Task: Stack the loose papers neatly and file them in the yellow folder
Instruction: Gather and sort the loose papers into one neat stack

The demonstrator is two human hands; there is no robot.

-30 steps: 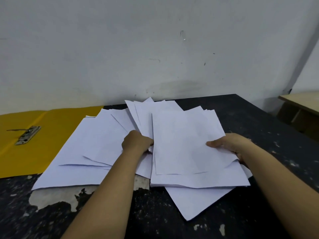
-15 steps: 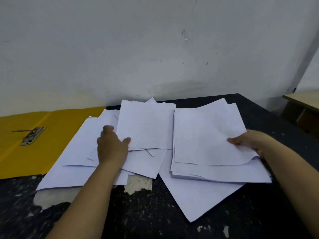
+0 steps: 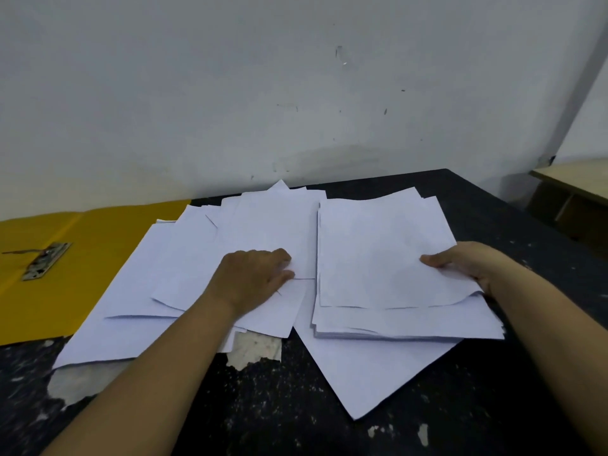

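Single head-worn view, close above table (image 3: 493, 225), angled forward and down

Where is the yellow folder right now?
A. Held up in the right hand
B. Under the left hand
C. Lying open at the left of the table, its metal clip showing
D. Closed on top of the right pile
C: the yellow folder lies open at the left of the table, metal clip exposed, with the loose papers overlapping its right edge.
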